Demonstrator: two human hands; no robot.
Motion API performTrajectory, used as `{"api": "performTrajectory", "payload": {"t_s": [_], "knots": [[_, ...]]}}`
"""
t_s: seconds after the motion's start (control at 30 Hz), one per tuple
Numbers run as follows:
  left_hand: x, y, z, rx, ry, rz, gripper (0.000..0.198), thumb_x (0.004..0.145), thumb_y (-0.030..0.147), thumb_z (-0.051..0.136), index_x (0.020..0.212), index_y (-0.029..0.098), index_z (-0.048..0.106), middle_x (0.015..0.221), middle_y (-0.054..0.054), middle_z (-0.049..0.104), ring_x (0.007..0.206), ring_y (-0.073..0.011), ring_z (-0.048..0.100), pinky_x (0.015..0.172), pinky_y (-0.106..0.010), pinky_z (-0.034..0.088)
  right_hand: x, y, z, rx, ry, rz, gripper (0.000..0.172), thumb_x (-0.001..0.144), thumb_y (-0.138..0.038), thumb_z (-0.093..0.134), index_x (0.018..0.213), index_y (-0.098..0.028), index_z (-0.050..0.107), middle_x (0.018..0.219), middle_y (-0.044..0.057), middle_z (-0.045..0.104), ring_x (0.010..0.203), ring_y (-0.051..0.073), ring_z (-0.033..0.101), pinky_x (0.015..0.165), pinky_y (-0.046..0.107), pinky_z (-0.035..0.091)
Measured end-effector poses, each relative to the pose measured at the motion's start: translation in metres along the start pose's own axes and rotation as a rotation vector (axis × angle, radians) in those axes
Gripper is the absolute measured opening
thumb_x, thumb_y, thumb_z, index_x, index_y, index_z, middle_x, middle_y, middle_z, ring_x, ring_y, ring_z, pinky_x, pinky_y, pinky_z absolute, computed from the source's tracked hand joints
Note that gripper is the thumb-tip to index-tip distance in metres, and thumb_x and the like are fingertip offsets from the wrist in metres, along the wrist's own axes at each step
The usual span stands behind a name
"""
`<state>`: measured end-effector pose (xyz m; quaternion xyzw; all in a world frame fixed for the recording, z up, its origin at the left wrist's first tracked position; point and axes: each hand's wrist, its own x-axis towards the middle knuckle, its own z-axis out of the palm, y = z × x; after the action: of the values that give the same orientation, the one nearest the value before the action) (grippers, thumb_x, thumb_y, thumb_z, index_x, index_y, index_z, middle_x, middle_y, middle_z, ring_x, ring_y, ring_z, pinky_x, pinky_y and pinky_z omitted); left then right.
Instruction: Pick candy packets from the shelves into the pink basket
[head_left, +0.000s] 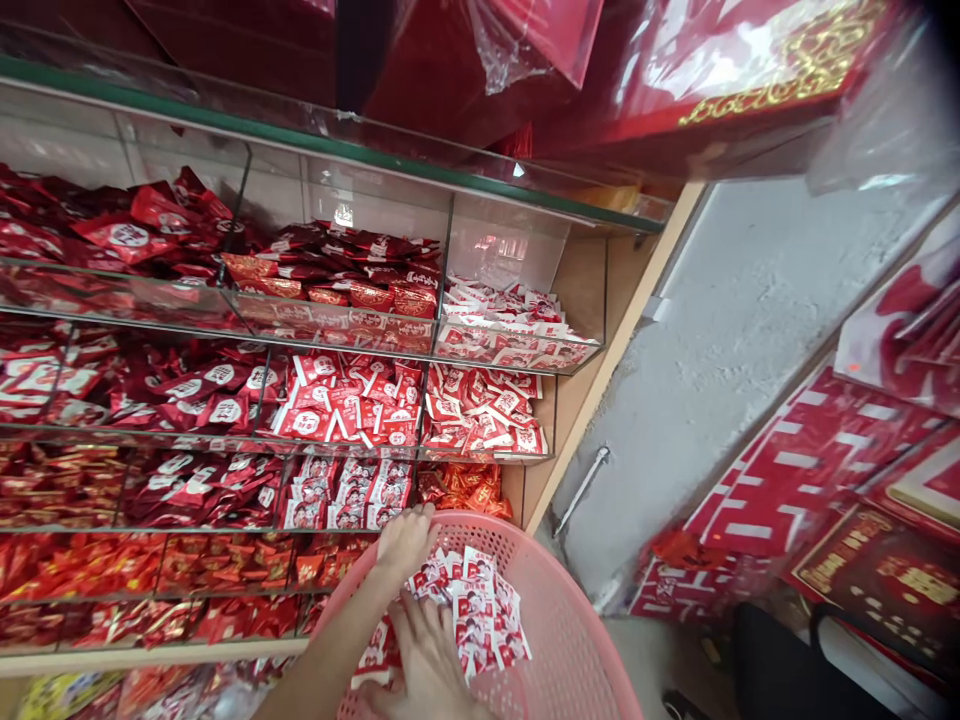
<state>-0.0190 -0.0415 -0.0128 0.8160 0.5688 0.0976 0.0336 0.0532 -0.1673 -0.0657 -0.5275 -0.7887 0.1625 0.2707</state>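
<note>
A pink perforated plastic basket (574,590) stands at the bottom centre, in front of the shelves. Inside it lie several small red-and-white printed packets (474,610), some joined in strips. My left hand (405,542) lies at the basket's far left rim, its fingers curled over the edge. My right hand (426,650) is inside the basket, palm down, with fingers spread on the packets at the left. Part of the packets is hidden under it.
Divided shelves (491,455) on the left hold red and orange wrapped sweets. Large red boxes (480,70) sit on the glass shelf above. To the right are a grey wall (697,350), red printed goods (795,470) and a black chair-like object (780,665).
</note>
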Motion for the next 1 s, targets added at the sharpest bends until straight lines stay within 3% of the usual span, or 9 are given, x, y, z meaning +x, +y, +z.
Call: {"api": "performTrajectory", "payload": {"t_s": [0.07,0.17,0.27,0.33,0.47,0.6,0.73,0.83,1.0], "knots": [[0.001,-0.001,0.002,0.002,0.003,-0.004,0.032,0.090,0.034,0.031,0.109,0.018,0.052,0.103,-0.011,0.065,0.091,-0.0215,0.063,0.073,-0.033,0.047,0.008,-0.004,-0.015,0.000,0.100,-0.025,0.046,0.068,-0.043,0.067,0.109,-0.024,0.057,0.112,0.006,0.060,0.098,0.026,0.049,0.087,0.042,0.034],[0.001,-0.003,0.002,-0.013,-0.019,-0.017,0.032,0.090,0.033,0.031,0.110,0.019,0.052,0.105,-0.010,0.064,0.092,-0.0198,0.062,0.075,-0.031,0.047,0.028,-0.008,-0.057,-0.046,0.281,-0.094,0.008,0.077,-0.026,0.057,0.083,-0.020,0.059,0.086,0.003,0.063,0.085,0.020,0.051,0.079,0.035,0.036],[-0.001,-0.004,0.000,-0.043,-0.015,-0.013,0.030,0.089,0.032,0.032,0.107,0.019,0.052,0.103,-0.009,0.065,0.091,-0.0194,0.062,0.075,-0.030,0.046,0.055,-0.009,-0.118,-0.067,0.444,-0.156,0.014,0.086,-0.023,0.045,0.083,-0.020,0.058,0.084,0.004,0.062,0.082,0.018,0.051,0.076,0.032,0.037],[-0.001,-0.004,-0.001,-0.056,0.011,-0.024,0.031,0.089,0.032,0.032,0.107,0.019,0.052,0.101,-0.009,0.066,0.090,-0.0212,0.062,0.073,-0.031,0.047,0.075,-0.008,-0.158,-0.094,0.540,-0.091,0.019,0.089,-0.027,0.041,0.092,-0.019,0.058,0.088,0.006,0.063,0.085,0.019,0.052,0.077,0.032,0.037],[-0.001,-0.003,0.000,-0.055,0.025,-0.029,0.034,0.090,0.035,0.029,0.108,0.018,0.052,0.098,-0.010,0.067,0.087,-0.0231,0.063,0.070,-0.033,0.047,0.113,-0.012,-0.210,-0.300,0.508,0.127,0.039,0.089,-0.045,0.041,0.111,-0.015,0.052,0.084,0.008,0.066,0.088,0.023,0.057,0.077,0.031,0.038],[0.000,-0.002,0.001,-0.044,0.017,-0.024,0.034,0.090,0.034,0.029,0.109,0.018,0.052,0.100,-0.010,0.067,0.086,-0.0227,0.063,0.069,-0.033,0.048,0.137,-0.021,-0.218,-0.495,0.400,0.267,0.056,0.084,-0.060,0.041,0.109,-0.012,0.054,0.082,0.013,0.067,0.091,0.028,0.059,0.077,0.034,0.037],[0.000,-0.005,0.003,-0.039,0.027,-0.016,0.034,0.090,0.033,0.028,0.111,0.018,0.052,0.100,-0.010,0.066,0.089,-0.0220,0.063,0.071,-0.033,0.048,0.142,-0.020,-0.214,-0.523,0.378,0.282,0.040,0.086,-0.048,0.045,0.099,-0.014,0.059,0.091,0.015,0.067,0.095,0.027,0.058,0.079,0.034,0.036],[0.000,-0.006,0.004,-0.034,0.027,-0.014,0.034,0.090,0.033,0.028,0.112,0.018,0.051,0.100,-0.010,0.066,0.089,-0.0225,0.063,0.071,-0.033,0.048,0.138,-0.007,-0.215,-0.414,0.415,0.240,0.028,0.086,-0.038,0.046,0.091,-0.016,0.062,0.088,0.011,0.068,0.089,0.022,0.059,0.074,0.029,0.036],[0.000,-0.006,0.006,-0.026,0.030,-0.020,0.035,0.090,0.034,0.028,0.111,0.018,0.051,0.101,-0.011,0.066,0.090,-0.0221,0.063,0.073,-0.033,0.048,0.129,0.018,-0.225,-0.021,0.518,0.184,0.030,0.082,-0.040,0.049,0.089,-0.016,0.065,0.073,0.005,0.066,0.066,0.016,0.056,0.063,0.026,0.038]]}}
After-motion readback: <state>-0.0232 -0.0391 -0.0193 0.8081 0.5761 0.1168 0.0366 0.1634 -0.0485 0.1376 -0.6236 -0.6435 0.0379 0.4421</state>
